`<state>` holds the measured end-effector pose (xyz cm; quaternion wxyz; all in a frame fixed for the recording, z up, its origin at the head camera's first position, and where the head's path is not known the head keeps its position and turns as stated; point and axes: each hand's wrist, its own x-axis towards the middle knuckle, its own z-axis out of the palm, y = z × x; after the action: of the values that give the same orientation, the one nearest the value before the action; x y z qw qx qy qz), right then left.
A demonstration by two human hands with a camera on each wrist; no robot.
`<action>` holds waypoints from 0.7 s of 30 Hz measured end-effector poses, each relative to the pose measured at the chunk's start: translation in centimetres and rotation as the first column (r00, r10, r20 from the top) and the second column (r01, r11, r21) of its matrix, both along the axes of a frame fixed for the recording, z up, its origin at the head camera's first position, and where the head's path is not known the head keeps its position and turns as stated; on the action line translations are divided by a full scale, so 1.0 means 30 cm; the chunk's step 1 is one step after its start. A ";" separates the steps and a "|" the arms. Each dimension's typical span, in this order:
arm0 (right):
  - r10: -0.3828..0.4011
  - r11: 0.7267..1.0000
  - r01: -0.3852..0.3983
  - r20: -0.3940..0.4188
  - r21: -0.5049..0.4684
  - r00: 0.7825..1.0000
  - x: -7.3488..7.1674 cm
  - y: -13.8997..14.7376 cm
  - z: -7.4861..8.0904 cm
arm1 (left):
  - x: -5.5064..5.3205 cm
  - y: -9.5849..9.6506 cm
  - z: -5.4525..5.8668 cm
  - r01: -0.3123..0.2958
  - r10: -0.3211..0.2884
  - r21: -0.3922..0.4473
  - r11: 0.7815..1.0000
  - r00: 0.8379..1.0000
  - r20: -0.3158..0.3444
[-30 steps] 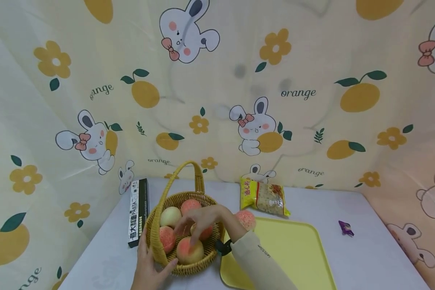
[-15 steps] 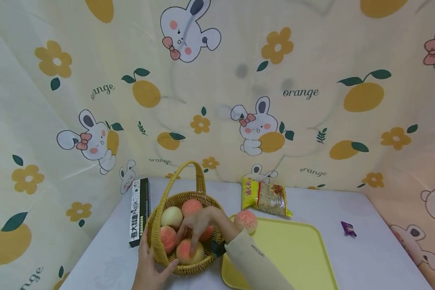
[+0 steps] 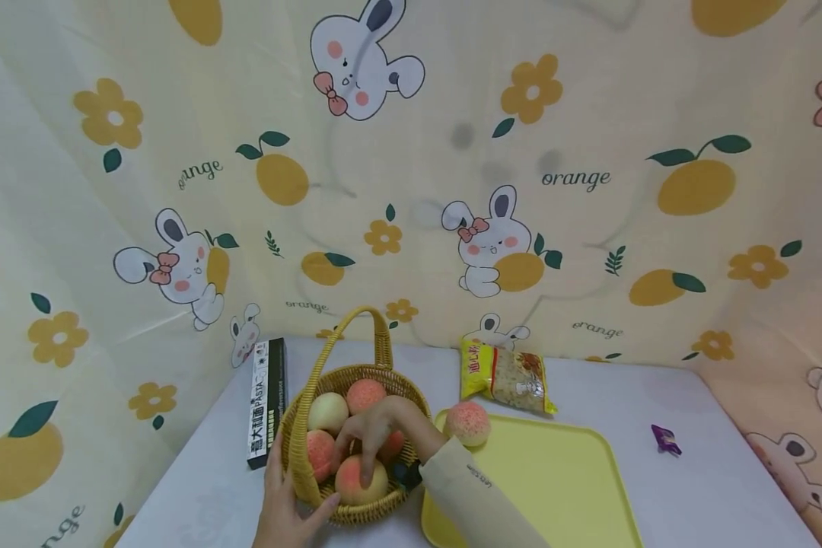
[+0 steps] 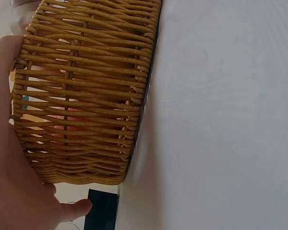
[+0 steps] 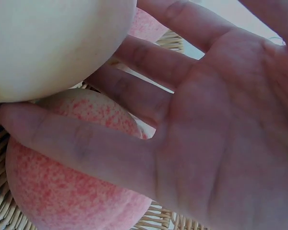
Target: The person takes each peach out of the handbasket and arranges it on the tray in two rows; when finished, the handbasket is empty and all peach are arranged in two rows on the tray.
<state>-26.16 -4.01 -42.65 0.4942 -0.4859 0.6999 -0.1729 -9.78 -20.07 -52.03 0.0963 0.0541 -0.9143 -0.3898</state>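
A woven basket [image 3: 345,516] with a tall arched handle holds several peaches, one pale [image 3: 328,413] and others reddish. My left hand [image 3: 284,510] holds the basket's near left side, its thumb at the rim. The left wrist view shows that hand spread along the wicker wall [image 4: 81,86]. Inside the basket, my right hand [image 3: 377,426] grips the front peach [image 3: 356,491], cream with a red blush, thumb on its top. In the right wrist view the fingers reach under this peach [image 5: 53,43], and one lies across a red-speckled peach [image 5: 77,184].
Right of the basket lies a yellow tray [image 3: 555,487], with a pink peach [image 3: 468,424] at its back left corner. A bag of pasta [image 3: 510,377] lies behind it. A black-and-white pasta box [image 3: 260,403] is left of the basket, a small purple packet [image 3: 666,440] far right.
My right hand has moved down and in, its fingers and thumb now round the front peach. The left hand keeps its hold on the basket. The head view has shifted slightly.
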 end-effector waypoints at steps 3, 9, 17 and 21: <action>-0.012 1.000 0.012 -0.013 0.013 1.000 0.000 0.000 -0.002 | -0.002 0.003 0.003 0.002 -0.002 0.003 1.000 1.000 0.006; -0.035 0.999 0.037 -0.063 0.028 0.997 0.011 0.000 -0.008 | -0.003 0.001 -0.001 -0.003 0.003 -0.010 1.000 1.000 -0.014; -0.030 0.999 0.032 -0.129 0.018 0.991 0.030 -0.001 -0.015 | -0.003 0.000 -0.008 0.000 -0.001 -0.016 1.000 0.999 -0.043; -0.016 0.999 0.019 -0.131 0.025 0.991 0.040 0.004 -0.018 | -0.001 -0.002 -0.012 0.002 -0.003 -0.018 1.000 0.998 -0.056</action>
<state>-24.94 -3.90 -43.20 0.4519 -0.4834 0.7373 -0.1358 -9.82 -20.13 -52.38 0.1217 0.0411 -0.9147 -0.3831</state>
